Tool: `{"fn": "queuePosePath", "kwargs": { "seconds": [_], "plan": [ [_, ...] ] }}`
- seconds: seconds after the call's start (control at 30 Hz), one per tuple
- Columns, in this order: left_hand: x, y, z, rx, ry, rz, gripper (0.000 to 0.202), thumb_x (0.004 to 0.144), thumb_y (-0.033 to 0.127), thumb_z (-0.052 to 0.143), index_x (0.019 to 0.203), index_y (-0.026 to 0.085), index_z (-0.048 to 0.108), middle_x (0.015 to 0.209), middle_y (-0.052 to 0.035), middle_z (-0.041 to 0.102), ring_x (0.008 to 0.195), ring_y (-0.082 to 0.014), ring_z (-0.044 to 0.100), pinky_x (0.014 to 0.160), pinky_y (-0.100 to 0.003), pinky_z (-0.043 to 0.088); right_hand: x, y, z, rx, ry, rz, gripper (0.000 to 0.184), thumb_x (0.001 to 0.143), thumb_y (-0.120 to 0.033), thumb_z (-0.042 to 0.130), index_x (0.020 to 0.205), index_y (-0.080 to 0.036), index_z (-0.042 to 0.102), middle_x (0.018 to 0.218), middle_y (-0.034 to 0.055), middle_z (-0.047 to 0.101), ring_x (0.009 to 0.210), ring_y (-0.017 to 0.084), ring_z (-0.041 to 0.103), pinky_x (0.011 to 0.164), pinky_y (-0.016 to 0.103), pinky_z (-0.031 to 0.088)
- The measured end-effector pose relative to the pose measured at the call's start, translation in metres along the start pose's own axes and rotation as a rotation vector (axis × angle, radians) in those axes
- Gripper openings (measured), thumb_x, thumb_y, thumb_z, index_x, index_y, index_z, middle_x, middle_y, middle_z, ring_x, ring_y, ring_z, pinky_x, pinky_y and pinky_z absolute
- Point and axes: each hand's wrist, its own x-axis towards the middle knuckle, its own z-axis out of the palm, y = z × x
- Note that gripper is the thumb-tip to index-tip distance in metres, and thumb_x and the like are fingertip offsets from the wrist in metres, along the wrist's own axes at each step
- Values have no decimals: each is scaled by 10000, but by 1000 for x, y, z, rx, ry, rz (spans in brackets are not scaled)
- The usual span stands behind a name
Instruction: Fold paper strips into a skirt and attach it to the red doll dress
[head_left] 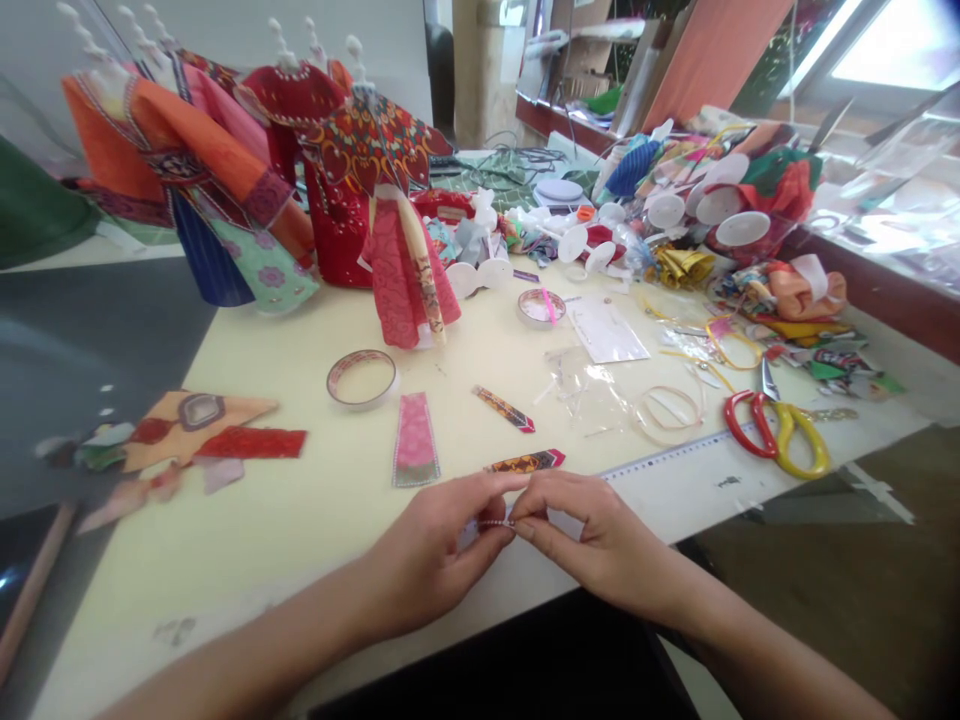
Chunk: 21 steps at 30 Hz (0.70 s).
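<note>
Your left hand (427, 555) and right hand (592, 535) nearly touching, both curled, each pinching thin beaded trim (495, 523) between thumb and fingers, trim held just above cream table (150, 600). Just beyond, patterned paper strip (526, 461) with red tip; white ruler (667, 460) running right. Left, pink fabric panel (415, 441) with beaded edge. Farther, tape roll (362, 379); red-and-yellow scissors (776, 435) at right. Far end, paper dolls (390, 265) in stiff red and orange gowns, heaped fabric scraps (780, 290), white plastic discs (742, 229).
</note>
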Motion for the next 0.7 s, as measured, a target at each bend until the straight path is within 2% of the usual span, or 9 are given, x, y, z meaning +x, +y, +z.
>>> {"fn": "queuePosePath", "kwargs": {
  "seconds": [0.13, 0.47, 0.7],
  "plan": [
    [0, 0, 1, 56, -27, 14, 324, 875, 170, 508, 1197, 211, 509, 847, -20, 642, 714, -112, 592, 648, -218, 495, -1, 2, 3, -21, 15, 32, 126, 865, -164, 521, 785, -183, 616, 787, 3, 627, 750, 121, 575, 712, 240, 437],
    [-1, -2, 2, 496, 78, 259, 143, 906, 180, 465, 955, 145, 594, 635, 1, 560, 551, -110, 500, 497, -216, 398, -2, 7, 5, 8, 7, 154, 165, 861, -220, 532, 770, -169, 660, 695, -7, 639, 648, 110, 569, 608, 218, 425],
    [-2, -3, 2, 526, 56, 264, 183, 910, 182, 450, 881, 147, 627, 599, 9, 510, 523, -115, 468, 470, -235, 353, -5, 10, 4, 46, -16, 202, 146, 849, -228, 554, 842, -181, 693, 732, -6, 666, 670, 113, 582, 609, 217, 425]
  ]
}}
